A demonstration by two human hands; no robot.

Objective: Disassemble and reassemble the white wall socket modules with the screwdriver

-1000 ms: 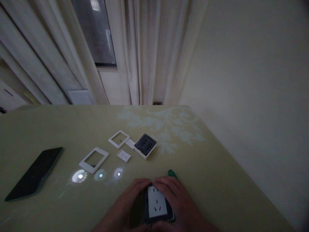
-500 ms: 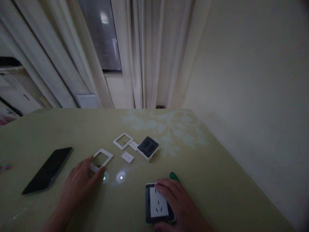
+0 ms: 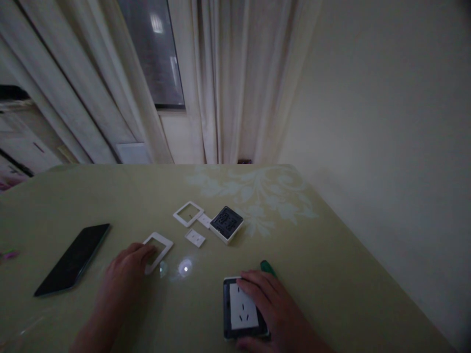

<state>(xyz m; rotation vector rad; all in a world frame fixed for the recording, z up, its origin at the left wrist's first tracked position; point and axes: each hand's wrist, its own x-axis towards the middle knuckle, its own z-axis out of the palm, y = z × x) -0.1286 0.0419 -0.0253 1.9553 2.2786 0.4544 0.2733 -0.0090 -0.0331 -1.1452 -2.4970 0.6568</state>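
Observation:
My right hand (image 3: 274, 309) rests on the right side of a socket module (image 3: 241, 311), a dark body with a white face plate, near the table's front edge. My fingers curl over its top edge and hold it down. My left hand (image 3: 127, 269) lies on the near corner of a white square frame (image 3: 159, 245), fingers bent over the frame's edge. A green tool tip (image 3: 267, 267) pokes out just behind my right hand.
Farther back lie a second white frame (image 3: 188, 214), a small white plate (image 3: 195, 238) and a dark socket core in a white base (image 3: 227, 223). A black phone (image 3: 73, 259) lies at the left. Curtains and a wall stand behind the yellow-green table (image 3: 331, 255).
My left hand left the socket module, reached left to the white frame and now covers its corner; the frame has shifted slightly. My right hand stays on the module.

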